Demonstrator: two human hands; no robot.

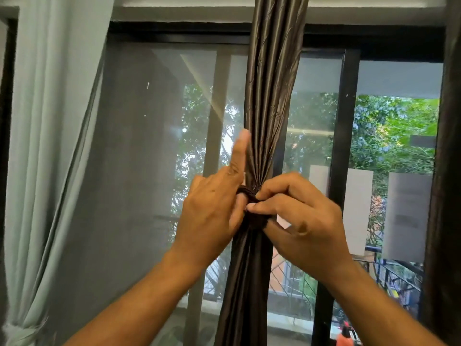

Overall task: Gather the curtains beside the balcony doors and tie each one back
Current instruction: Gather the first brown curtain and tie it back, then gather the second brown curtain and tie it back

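Both hands pinch the dark tie (252, 196) around the brown curtain (272, 96); left index finger raised.

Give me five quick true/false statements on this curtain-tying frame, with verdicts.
1. Both hands work at the brown curtain. True.
2. The left hand has its index finger pointing up. True.
3. The brown curtain hangs spread flat across the glass. False: it is bunched into a narrow bundle, cinched by a dark tie.
4. The right hand hangs free of the curtain. False: its fingertips pinch at the tie.
5. A pale curtain hangs at the far left. True.
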